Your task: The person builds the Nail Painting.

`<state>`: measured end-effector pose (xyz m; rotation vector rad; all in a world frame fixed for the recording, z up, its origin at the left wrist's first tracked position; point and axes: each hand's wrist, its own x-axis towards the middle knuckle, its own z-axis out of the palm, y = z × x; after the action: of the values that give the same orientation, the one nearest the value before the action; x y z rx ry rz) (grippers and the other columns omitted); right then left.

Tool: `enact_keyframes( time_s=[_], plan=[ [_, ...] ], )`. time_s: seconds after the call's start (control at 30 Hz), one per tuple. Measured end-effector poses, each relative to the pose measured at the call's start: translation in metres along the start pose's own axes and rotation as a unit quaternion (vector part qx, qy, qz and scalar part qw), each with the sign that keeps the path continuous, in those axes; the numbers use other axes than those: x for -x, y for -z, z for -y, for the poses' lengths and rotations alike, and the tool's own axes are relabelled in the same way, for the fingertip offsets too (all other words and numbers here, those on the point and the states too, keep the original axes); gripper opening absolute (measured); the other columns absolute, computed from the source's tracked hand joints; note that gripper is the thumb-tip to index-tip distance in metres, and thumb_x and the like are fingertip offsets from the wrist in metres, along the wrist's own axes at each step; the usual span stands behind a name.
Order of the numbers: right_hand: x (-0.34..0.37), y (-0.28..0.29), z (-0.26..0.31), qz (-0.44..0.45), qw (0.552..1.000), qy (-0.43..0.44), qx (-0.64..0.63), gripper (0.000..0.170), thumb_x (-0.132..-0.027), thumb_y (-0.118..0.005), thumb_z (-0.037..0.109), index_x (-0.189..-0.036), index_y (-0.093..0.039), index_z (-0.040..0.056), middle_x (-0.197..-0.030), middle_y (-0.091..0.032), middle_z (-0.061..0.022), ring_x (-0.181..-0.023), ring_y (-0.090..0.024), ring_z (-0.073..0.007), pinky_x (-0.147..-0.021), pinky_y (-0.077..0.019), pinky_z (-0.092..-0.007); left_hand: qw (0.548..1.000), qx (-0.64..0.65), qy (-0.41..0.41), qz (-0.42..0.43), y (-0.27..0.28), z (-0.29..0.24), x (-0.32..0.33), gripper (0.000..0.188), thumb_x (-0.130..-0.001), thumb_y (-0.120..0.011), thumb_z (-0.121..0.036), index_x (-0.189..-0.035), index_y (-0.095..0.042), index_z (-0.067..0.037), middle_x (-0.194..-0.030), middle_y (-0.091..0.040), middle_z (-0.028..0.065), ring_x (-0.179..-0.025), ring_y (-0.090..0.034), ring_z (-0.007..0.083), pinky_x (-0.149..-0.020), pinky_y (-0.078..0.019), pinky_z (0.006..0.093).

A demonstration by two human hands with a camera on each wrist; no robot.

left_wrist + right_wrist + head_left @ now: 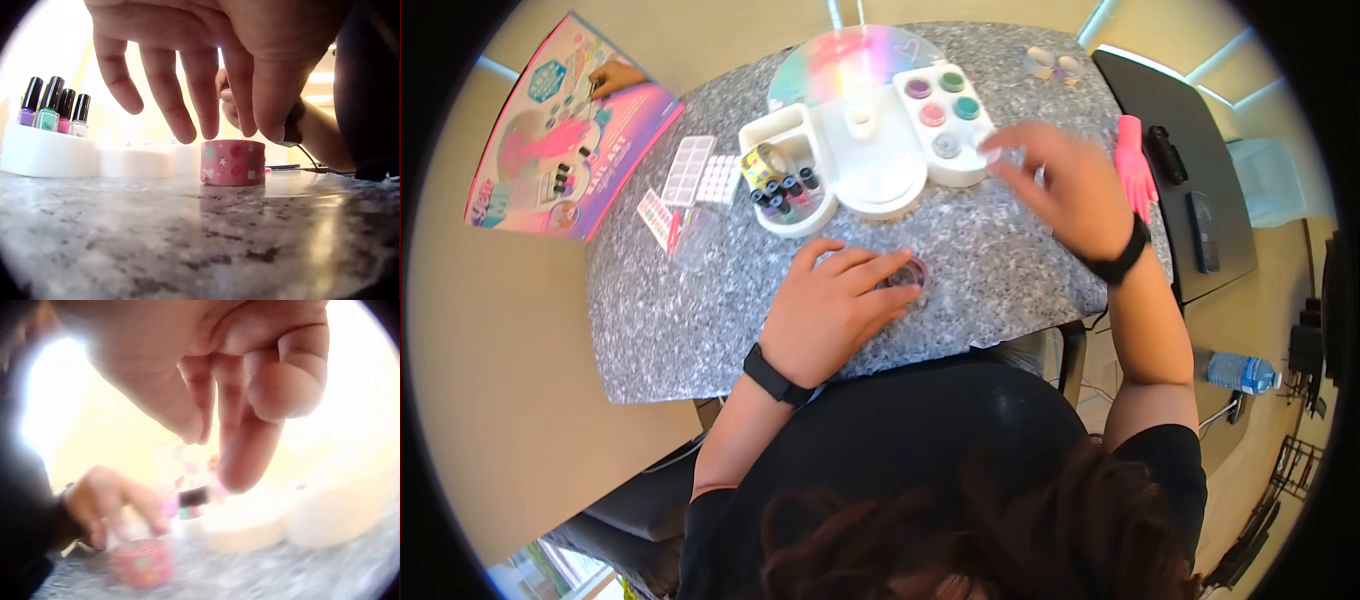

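Grey speckled stone tops the bench, with a tan wall beyond its far side. At the left edge of the bench stands a colourful box with a pink border and pictures on its front. Next in size is a white stand near the far edge, backed by a rounded rainbow panel. My right grip is raised just beside the right side of that stand, fingers bent and thumb near them; I cannot tell whether anything is pinched there. My left grip is low over the near part of the bench, fingers loose and spread, pointing down. Off to the right lies a bright pink model hand. In the stand's left section, black-capped nail polish bottles lean together beside a yellow patterned round piece; its right section holds coloured pots. Smallest is a pink round piece with a printed white star, resting on the bench right under my left fingertips; I cannot tell whether they touch it.
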<state>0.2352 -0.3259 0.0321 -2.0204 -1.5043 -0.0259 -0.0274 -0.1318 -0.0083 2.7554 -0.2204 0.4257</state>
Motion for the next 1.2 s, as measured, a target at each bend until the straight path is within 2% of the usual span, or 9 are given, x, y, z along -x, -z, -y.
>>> enact_keyframes(
  time_s=[0.1,0.27,0.37,0.4,0.6,0.77,0.93,1.07,1.2],
  plan=[
    [-0.034,0.022,-0.066,-0.121,0.981,-0.127,0.081,0.027,-0.101,-0.078,0.025,-0.126,-0.075,0.0140,-0.112,-0.082,-0.0088,-0.084,-0.077,-0.0275,-0.074,-0.0603,-0.0412,1.000,-0.021,-0.008,0.012,0.002,0.000,0.000,0.027,-0.092,-0.083,-0.023,-0.119,-0.084,-0.026,-0.145,-0.075,-0.0003,-0.117,-0.071,0.0227,-0.108,-0.0491,0.0443],
    [-0.075,0.025,-0.170,-0.059,0.944,-0.219,0.240,0.035,-0.100,-0.076,0.027,-0.133,-0.074,0.0168,-0.133,-0.075,-0.0137,-0.118,-0.075,-0.0335,-0.104,-0.0593,-0.0470,0.997,0.016,-0.045,-0.065,0.012,-0.003,0.001,0.029,-0.092,-0.084,-0.016,-0.119,-0.083,-0.026,-0.148,-0.073,0.0064,-0.111,-0.074,0.0270,-0.101,-0.0530,0.0440],
    [-0.091,0.012,-0.185,0.012,0.938,-0.222,0.265,0.034,-0.101,-0.077,0.029,-0.133,-0.072,0.0203,-0.136,-0.067,-0.0159,-0.123,-0.070,-0.0375,-0.105,-0.0572,-0.0480,0.995,0.018,-0.036,-0.088,0.013,-0.004,0.003,0.031,-0.089,-0.087,-0.016,-0.118,-0.083,-0.025,-0.148,-0.074,0.0069,-0.110,-0.075,0.0272,-0.100,-0.0533,0.0443],
    [-0.097,0.010,-0.188,0.053,0.922,-0.277,0.265,0.032,-0.099,-0.079,0.027,-0.129,-0.073,0.0206,-0.138,-0.063,-0.0152,-0.124,-0.069,-0.0375,-0.106,-0.0567,-0.0478,0.995,0.019,-0.037,-0.093,0.014,-0.003,0.004,0.032,-0.087,-0.088,-0.016,-0.117,-0.083,-0.025,-0.148,-0.074,0.0072,-0.109,-0.075,0.0274,-0.100,-0.0536,0.0445],
    [-0.100,-0.008,-0.208,0.037,0.924,-0.277,0.262,0.022,-0.097,-0.081,0.023,-0.117,-0.077,0.0172,-0.131,-0.064,-0.0162,-0.123,-0.068,-0.0381,-0.107,-0.0556,-0.0461,0.994,0.019,-0.022,-0.105,0.016,0.000,0.011,0.031,-0.086,-0.089,-0.017,-0.116,-0.083,-0.024,-0.148,-0.073,0.0095,-0.108,-0.076,0.0276,-0.098,-0.0543,0.0445],
    [-0.086,-0.002,-0.180,0.005,0.931,-0.271,0.244,0.024,-0.097,-0.082,0.022,-0.120,-0.077,0.0143,-0.135,-0.060,-0.0176,-0.126,-0.068,-0.0404,-0.109,-0.0558,-0.0486,0.993,0.025,-0.026,-0.108,0.014,0.002,0.012,0.032,-0.086,-0.090,-0.016,-0.116,-0.083,-0.023,-0.148,-0.073,0.0101,-0.109,-0.076,0.0280,-0.097,-0.0545,0.0441],
    [-0.084,0.002,-0.195,0.041,0.914,-0.308,0.262,0.030,-0.095,-0.085,0.033,-0.119,-0.079,0.0166,-0.131,-0.069,-0.0175,-0.128,-0.066,-0.0388,-0.109,-0.0543,-0.0468,0.993,0.040,-0.030,-0.109,0.012,0.002,0.011,0.032,-0.085,-0.090,-0.016,-0.115,-0.083,-0.022,-0.148,-0.073,0.0100,-0.109,-0.076,0.0276,-0.097,-0.0546,0.0442],
    [-0.080,0.004,-0.216,0.054,0.910,-0.310,0.269,0.038,-0.094,-0.085,0.031,-0.129,-0.079,0.0154,-0.137,-0.070,-0.0195,-0.130,-0.067,-0.0385,-0.110,-0.0551,-0.0468,0.993,0.034,-0.025,-0.110,0.014,0.000,0.012,0.031,-0.085,-0.090,-0.016,-0.114,-0.083,-0.021,-0.149,-0.072,0.0101,-0.109,-0.076,0.0276,-0.098,-0.0547,0.0445],
    [-0.076,0.006,-0.219,0.032,0.929,-0.290,0.229,0.038,-0.096,-0.082,0.033,-0.124,-0.080,0.0092,-0.126,-0.078,-0.0199,-0.120,-0.073,-0.0382,-0.104,-0.0572,-0.0476,0.993,0.034,-0.022,-0.108,0.014,0.000,0.014,0.031,-0.085,-0.089,-0.016,-0.115,-0.083,-0.021,-0.149,-0.072,0.0099,-0.110,-0.075,0.0278,-0.098,-0.0548,0.0446]
  ],
)
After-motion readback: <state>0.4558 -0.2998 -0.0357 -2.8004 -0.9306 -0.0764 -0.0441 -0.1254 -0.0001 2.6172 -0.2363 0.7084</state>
